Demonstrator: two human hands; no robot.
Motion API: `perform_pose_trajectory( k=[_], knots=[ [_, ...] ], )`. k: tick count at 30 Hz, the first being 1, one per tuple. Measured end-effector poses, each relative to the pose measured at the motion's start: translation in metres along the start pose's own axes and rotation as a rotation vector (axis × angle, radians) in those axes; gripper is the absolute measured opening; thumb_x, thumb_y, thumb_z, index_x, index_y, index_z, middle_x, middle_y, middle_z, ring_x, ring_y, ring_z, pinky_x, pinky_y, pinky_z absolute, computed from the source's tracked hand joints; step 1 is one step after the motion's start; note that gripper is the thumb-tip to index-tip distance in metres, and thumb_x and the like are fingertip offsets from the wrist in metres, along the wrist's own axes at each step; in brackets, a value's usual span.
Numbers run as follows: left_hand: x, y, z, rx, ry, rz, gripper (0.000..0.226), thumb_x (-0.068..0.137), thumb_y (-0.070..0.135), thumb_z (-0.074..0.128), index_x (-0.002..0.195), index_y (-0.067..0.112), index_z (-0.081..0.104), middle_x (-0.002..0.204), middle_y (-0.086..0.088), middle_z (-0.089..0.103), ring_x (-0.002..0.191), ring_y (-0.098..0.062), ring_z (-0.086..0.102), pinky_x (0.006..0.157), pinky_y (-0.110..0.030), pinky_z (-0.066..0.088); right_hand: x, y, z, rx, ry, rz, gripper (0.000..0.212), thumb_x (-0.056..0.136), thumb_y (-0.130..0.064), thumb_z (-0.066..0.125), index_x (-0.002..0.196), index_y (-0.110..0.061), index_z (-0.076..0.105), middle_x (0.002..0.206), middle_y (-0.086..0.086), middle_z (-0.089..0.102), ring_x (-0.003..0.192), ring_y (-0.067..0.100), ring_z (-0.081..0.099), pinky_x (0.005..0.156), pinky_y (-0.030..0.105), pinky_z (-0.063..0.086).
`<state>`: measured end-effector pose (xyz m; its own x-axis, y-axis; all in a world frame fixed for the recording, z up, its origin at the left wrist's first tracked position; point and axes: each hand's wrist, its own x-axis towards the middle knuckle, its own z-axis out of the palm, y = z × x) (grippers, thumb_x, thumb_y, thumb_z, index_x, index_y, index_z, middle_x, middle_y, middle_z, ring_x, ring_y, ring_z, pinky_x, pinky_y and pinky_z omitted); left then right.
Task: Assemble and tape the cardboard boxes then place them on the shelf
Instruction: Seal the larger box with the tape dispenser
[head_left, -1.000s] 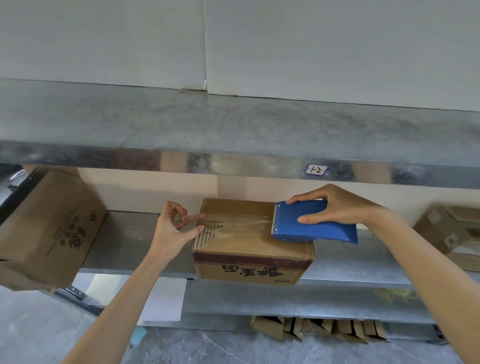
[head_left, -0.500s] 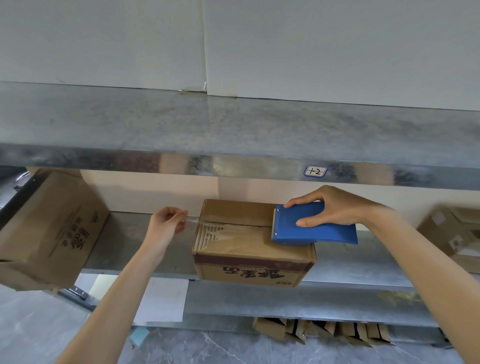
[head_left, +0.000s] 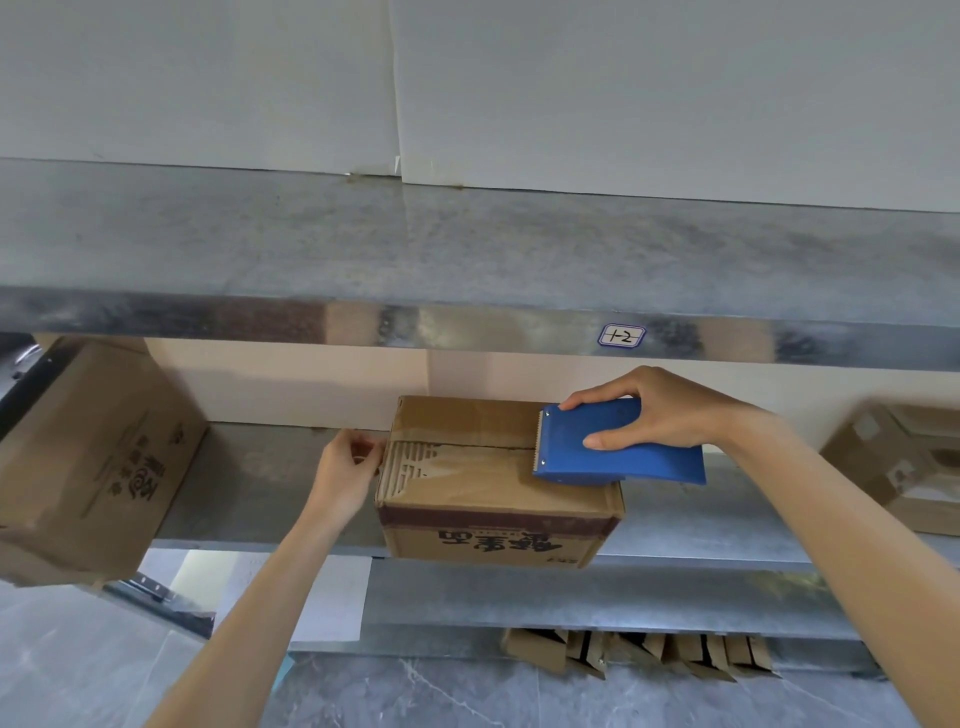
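galvanised steel shelving is standing against a pale wall (head_left: 675, 93), and the work is happening on its middle shelf (head_left: 701, 525). the left hand (head_left: 345, 475) is curling at the left end of the cardboard box (head_left: 483, 499), thumb and fingers pinching what looks like the free end of the clear tape (head_left: 467, 453) and drawing it down over the top edge. a second ago those fingers were lying spread on the lid; now they are sitting below it, beside the box's end wall. the right hand (head_left: 660, 410) is gripping the blue tape dispenser (head_left: 618, 447), thumb on the near side and fingers over the top, keeping it pressed on the right part of the lid much as before, serrated blade facing left. the strip is running along the centre seam between the two hands, though its sheen is faint. the box is sitting at the shelf's front edge, printed face toward the camera. by my reading the left end is now being anchored, so the seam is getting closed and the strip is still waiting to be cut. further out, a tilted carton (head_left: 88, 457) is showing at the far left, another carton (head_left: 904, 462) at the right, and flattened cardboard (head_left: 623, 654) is lying low beneath the shelves.
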<state>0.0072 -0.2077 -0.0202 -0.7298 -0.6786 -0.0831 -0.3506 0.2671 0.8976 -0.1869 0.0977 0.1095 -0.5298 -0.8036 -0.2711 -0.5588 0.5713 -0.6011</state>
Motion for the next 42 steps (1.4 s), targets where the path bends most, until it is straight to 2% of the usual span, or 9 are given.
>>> perform_pose_trajectory(
  k=[7, 12, 18, 20, 22, 25, 30, 35, 42],
  knots=[
    [-0.002, -0.012, 0.006, 0.062, 0.046, 0.024, 0.015, 0.098, 0.027, 0.060, 0.100, 0.013, 0.063, 0.090, 0.001, 0.067, 0.086, -0.016, 0.064, 0.073, -0.029, 0.047, 0.000, -0.001, 0.001, -0.007, 0.020, 0.000, 0.039, 0.076, -0.058, 0.075, 0.109, -0.068, 0.059, 0.112, -0.050, 0.052, 0.102, -0.019, 0.052, 0.083, 0.016, 0.044],
    [-0.005, -0.016, 0.004, 0.120, 0.106, 0.053, 0.020, 0.087, 0.021, 0.074, 0.100, 0.011, 0.062, 0.081, 0.004, 0.066, 0.077, -0.008, 0.063, 0.063, -0.015, 0.042, -0.002, -0.002, 0.001, -0.011, 0.017, 0.007, 0.039, 0.075, -0.058, 0.075, 0.109, -0.068, 0.059, 0.111, -0.046, 0.055, 0.101, -0.016, 0.055, 0.084, 0.018, 0.047],
    [-0.003, 0.012, -0.006, 0.075, 0.198, 0.247, 0.016, 0.091, 0.021, 0.068, 0.107, 0.017, 0.069, 0.099, 0.009, 0.071, 0.092, -0.007, 0.068, 0.087, -0.023, 0.050, -0.005, -0.002, 0.002, -0.008, 0.027, 0.022, 0.040, 0.074, -0.057, 0.076, 0.109, -0.068, 0.059, 0.120, -0.040, 0.056, 0.111, -0.008, 0.055, 0.096, 0.023, 0.047],
    [-0.008, 0.026, 0.001, 0.102, 0.078, 0.309, 0.029, 0.096, 0.028, 0.062, 0.124, 0.024, 0.065, 0.126, 0.011, 0.064, 0.121, -0.008, 0.058, 0.100, -0.021, 0.040, -0.005, -0.003, 0.002, -0.003, 0.028, 0.022, 0.040, 0.074, -0.057, 0.076, 0.109, -0.067, 0.060, 0.120, -0.038, 0.057, 0.110, -0.008, 0.056, 0.098, 0.025, 0.047],
    [-0.015, 0.034, 0.013, 0.169, -0.095, 0.401, 0.043, 0.098, 0.037, 0.057, 0.140, 0.027, 0.054, 0.146, 0.017, 0.044, 0.143, 0.000, 0.029, 0.112, -0.021, 0.025, -0.005, -0.003, 0.002, -0.004, 0.028, 0.024, 0.040, 0.074, -0.057, 0.077, 0.109, -0.067, 0.060, 0.118, -0.040, 0.058, 0.108, -0.010, 0.056, 0.097, 0.025, 0.048],
    [-0.019, 0.032, 0.022, 0.313, -0.227, 0.442, 0.062, 0.095, 0.054, 0.050, 0.151, 0.033, 0.035, 0.157, 0.025, 0.020, 0.148, 0.007, -0.002, 0.111, -0.020, 0.018, -0.005, -0.004, 0.002, -0.006, 0.020, 0.030, 0.040, 0.074, -0.059, 0.076, 0.110, -0.067, 0.059, 0.113, -0.043, 0.057, 0.103, -0.012, 0.057, 0.095, 0.026, 0.050],
    [-0.021, 0.027, 0.021, 0.528, -0.218, 0.489, 0.080, 0.089, 0.071, 0.040, 0.157, 0.033, 0.021, 0.160, 0.027, 0.005, 0.148, 0.006, -0.010, 0.112, -0.028, 0.030, -0.005, -0.003, 0.002, 0.010, 0.020, 0.028, 0.049, 0.064, -0.069, 0.072, 0.111, -0.066, 0.060, 0.117, -0.042, 0.057, 0.107, -0.012, 0.056, 0.097, 0.025, 0.048],
    [-0.017, 0.036, 0.018, 0.722, -0.232, 0.505, 0.091, 0.085, 0.080, 0.025, 0.158, 0.027, 0.016, 0.164, 0.015, 0.004, 0.151, -0.006, -0.008, 0.125, -0.038, 0.001, -0.007, -0.003, 0.002, 0.025, 0.037, 0.027, 0.044, 0.070, -0.061, 0.076, 0.111, -0.066, 0.060, 0.116, -0.046, 0.055, 0.107, -0.018, 0.053, 0.091, 0.019, 0.045],
    [-0.025, 0.038, 0.029, 0.640, -0.133, 0.467, 0.104, 0.073, 0.089, 0.035, 0.155, 0.026, 0.025, 0.164, 0.014, 0.016, 0.152, -0.006, -0.001, 0.113, -0.035, 0.035, -0.006, -0.004, 0.002, 0.003, 0.013, 0.013, 0.055, 0.060, -0.075, 0.070, 0.113, -0.068, 0.056, 0.120, -0.047, 0.051, 0.115, -0.013, 0.051, 0.096, 0.020, 0.044]
  ],
)
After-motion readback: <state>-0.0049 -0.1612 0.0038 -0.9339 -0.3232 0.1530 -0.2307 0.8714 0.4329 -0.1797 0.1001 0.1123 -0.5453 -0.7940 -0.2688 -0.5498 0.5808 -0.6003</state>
